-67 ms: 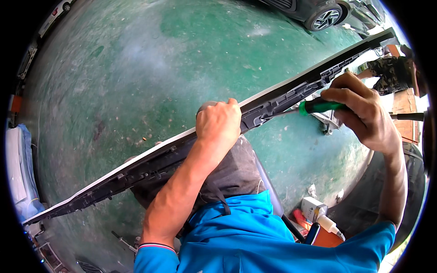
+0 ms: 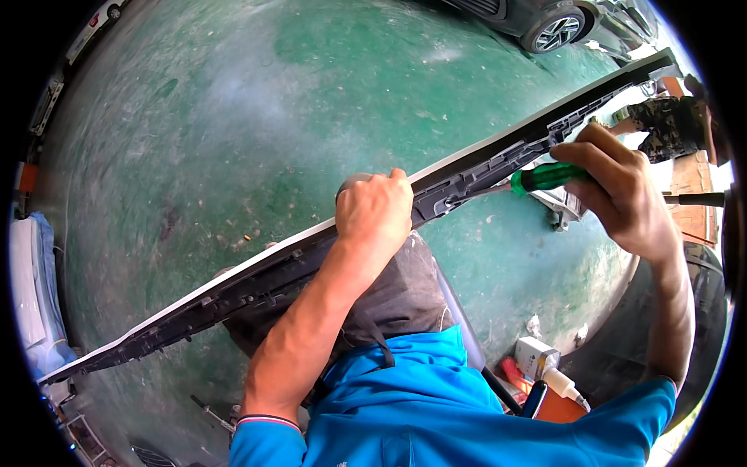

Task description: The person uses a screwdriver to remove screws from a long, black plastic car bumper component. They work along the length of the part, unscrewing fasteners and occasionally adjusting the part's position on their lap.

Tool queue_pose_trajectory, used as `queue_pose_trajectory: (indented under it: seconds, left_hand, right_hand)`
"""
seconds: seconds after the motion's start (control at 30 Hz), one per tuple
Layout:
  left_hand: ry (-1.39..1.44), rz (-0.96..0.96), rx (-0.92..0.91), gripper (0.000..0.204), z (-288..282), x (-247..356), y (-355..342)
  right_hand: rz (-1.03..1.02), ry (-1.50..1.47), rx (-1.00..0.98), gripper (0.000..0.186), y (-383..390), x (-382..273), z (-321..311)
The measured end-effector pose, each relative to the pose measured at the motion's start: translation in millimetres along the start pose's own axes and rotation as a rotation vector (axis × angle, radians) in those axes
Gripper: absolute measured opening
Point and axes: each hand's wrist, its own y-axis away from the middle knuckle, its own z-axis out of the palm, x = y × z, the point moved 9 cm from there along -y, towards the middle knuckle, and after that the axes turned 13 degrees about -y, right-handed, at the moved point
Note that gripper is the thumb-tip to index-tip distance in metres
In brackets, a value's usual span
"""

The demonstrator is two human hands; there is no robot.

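Observation:
A long narrow car trim panel (image 2: 233,284), white outside and black ribbed plastic inside, runs diagonally from lower left to upper right across my lap. My left hand (image 2: 375,208) grips its upper edge near the middle, fingers curled over the white rim. My right hand (image 2: 618,187) holds a green-handled screwdriver (image 2: 545,177). Its metal tip touches the panel's black inner side just right of my left hand.
The floor (image 2: 233,117) is green painted concrete, scuffed and dusty. A dark car's wheel (image 2: 556,31) is at the top right. A white bottle (image 2: 545,366) and red items lie by my right side. White and blue material (image 2: 31,296) lies at the far left.

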Motion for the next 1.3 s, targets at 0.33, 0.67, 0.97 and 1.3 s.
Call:
queue_pose_trajectory:
  seconds: [0.33,0.67,0.97,1.3]
  left_hand:
    - [0.003,0.004,0.030,0.012,-3,0,1]
    - [0.002,-0.004,0.040,0.012,-4,0,0]
    - [0.006,-0.008,0.029,0.012,-2,-2,0]
    - [-0.004,-0.006,0.038,0.012,0,-1,-1]
  right_hand:
    - [-0.034,-0.096,-0.030,0.031,-6,-5,3]
    - [-0.039,-0.053,-0.055,0.034,-5,-3,-1]
    - [0.225,-0.121,-0.084,0.032,-9,3,5]
    - [0.386,0.009,-0.144,0.034,-10,9,8]
